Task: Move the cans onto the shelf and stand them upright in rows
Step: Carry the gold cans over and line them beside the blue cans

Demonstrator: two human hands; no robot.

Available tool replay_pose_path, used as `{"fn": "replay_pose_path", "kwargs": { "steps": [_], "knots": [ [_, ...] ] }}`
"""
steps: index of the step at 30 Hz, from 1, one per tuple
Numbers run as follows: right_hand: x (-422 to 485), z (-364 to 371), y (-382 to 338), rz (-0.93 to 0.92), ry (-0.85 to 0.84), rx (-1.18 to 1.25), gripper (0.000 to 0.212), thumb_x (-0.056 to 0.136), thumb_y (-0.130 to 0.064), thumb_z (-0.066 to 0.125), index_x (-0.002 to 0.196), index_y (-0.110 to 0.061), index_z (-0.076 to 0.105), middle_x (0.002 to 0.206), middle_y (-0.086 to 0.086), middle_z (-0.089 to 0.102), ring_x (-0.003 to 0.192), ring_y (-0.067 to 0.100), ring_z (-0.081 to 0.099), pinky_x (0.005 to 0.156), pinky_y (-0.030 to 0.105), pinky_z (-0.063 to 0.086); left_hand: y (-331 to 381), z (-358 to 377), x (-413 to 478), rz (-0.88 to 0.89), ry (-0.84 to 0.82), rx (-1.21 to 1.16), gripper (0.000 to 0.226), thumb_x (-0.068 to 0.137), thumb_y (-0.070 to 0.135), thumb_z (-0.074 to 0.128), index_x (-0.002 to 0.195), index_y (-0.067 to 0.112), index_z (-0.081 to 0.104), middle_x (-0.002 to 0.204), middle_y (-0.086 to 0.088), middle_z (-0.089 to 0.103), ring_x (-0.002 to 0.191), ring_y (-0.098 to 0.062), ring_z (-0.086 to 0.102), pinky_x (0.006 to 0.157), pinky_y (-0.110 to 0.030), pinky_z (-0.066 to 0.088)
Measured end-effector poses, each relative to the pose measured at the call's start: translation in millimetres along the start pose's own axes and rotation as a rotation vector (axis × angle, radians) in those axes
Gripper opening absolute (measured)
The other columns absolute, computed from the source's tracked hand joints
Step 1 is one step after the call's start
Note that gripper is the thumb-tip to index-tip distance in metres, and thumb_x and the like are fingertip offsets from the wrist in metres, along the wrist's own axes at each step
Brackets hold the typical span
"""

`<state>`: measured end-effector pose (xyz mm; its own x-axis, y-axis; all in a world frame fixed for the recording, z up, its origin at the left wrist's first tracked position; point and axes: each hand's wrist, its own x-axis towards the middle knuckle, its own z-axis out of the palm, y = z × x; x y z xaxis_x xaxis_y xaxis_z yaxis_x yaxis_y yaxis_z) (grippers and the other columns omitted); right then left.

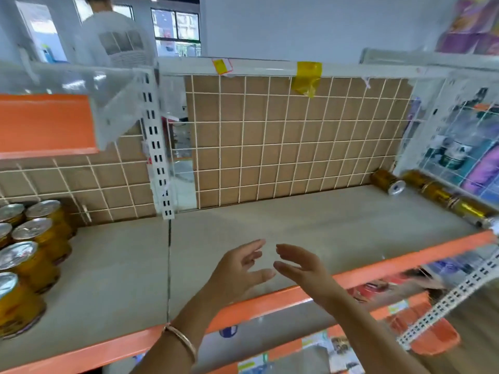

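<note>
- A shop shelf (270, 225) with a beige deck and orange front edge stands before a wire grid back (270, 136).
- Upright cans (35, 238) stand in rows at the shelf's left end.
- Lying cans (437, 194) rest on their sides along the right edge, up to the back right corner.
- The left hand (237, 271) and right hand (305, 268) hover near the front edge, fingers spread, holding nothing.

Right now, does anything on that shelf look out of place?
Yes. At the right end of the shelf, a line of gold cans lies on its side along the wire panel, with one more can toppled near the back corner. The cans at the left end stand upright. Left hand and right hand hover empty.
</note>
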<state>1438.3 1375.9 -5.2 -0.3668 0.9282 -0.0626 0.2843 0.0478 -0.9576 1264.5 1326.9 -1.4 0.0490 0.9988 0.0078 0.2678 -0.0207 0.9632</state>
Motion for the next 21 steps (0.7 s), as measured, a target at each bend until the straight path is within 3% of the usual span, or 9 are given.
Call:
{"fn": "replay_pose_path", "kwargs": {
  "steps": [3, 7, 11, 13, 18, 21],
  "knots": [
    [-3.7, -58.3, 12.3, 0.015, 0.024, 0.030, 0.031, 0.082, -0.016, 0.071, 0.111, -0.022, 0.061, 0.118, -0.003, 0.065, 0.108, 0.006, 0.060, 0.085, 0.013, 0.049, 15.6, 50.4, 27.4, 0.018, -0.043, -0.016, 0.069, 0.075, 0.010, 0.076, 0.137, 0.016, 0.045, 0.131, 0.001, 0.055, 0.119, -0.004, 0.053, 0.101, -0.013, 0.040],
    [-10.6, -123.8, 26.7, 0.035, 0.079, -0.009, 0.026, 0.085, -0.016, 0.068, 0.109, -0.022, 0.063, 0.113, -0.004, 0.066, 0.105, 0.009, 0.062, 0.093, 0.028, 0.049, 38.3, 115.7, 64.4, 0.054, -0.115, -0.014, 0.067, 0.078, 0.007, 0.074, 0.137, 0.012, 0.045, 0.128, 0.002, 0.055, 0.115, -0.002, 0.054, 0.101, -0.015, 0.042],
    [-5.1, -182.1, 38.8, 0.035, 0.173, -0.117, 0.032, 0.086, -0.012, 0.066, 0.118, -0.008, 0.062, 0.111, -0.001, 0.064, 0.101, 0.009, 0.058, 0.079, 0.003, 0.043, 57.1, 165.4, 104.1, 0.054, -0.148, -0.026, 0.074, 0.070, 0.021, 0.080, 0.137, 0.014, 0.047, 0.129, 0.003, 0.055, 0.117, -0.005, 0.054, 0.101, -0.022, 0.043],
    [1.5, -207.1, 45.3, 0.063, 0.207, -0.111, 0.034, 0.086, -0.007, 0.066, 0.119, -0.004, 0.061, 0.110, 0.002, 0.063, 0.100, 0.009, 0.057, 0.071, -0.002, 0.042, 63.7, 185.7, 123.6, 0.039, -0.140, -0.044, 0.072, 0.072, 0.020, 0.080, 0.136, 0.013, 0.047, 0.130, 0.003, 0.054, 0.116, -0.007, 0.055, 0.100, -0.024, 0.044],
    [25.8, -257.3, 59.4, 0.102, 0.280, -0.073, 0.035, 0.086, -0.009, 0.066, 0.120, -0.005, 0.061, 0.113, 0.005, 0.064, 0.101, 0.010, 0.057, 0.083, 0.014, 0.044, 77.5, 226.9, 174.7, 0.035, -0.144, -0.044, 0.060, 0.080, 0.016, 0.072, 0.134, 0.012, 0.049, 0.125, 0.003, 0.054, 0.111, -0.008, 0.055, 0.082, -0.008, 0.046],
    [46.2, -280.8, 67.1, 0.122, 0.315, -0.082, 0.031, 0.088, -0.009, 0.062, 0.118, -0.007, 0.062, 0.106, 0.002, 0.063, 0.090, 0.009, 0.057, 0.075, 0.013, 0.043, 82.2, 244.1, 205.7, 0.020, -0.139, -0.061, 0.057, 0.080, 0.015, 0.072, 0.133, 0.011, 0.051, 0.125, -0.003, 0.056, 0.111, -0.012, 0.057, 0.086, -0.015, 0.045]
  ]
}}
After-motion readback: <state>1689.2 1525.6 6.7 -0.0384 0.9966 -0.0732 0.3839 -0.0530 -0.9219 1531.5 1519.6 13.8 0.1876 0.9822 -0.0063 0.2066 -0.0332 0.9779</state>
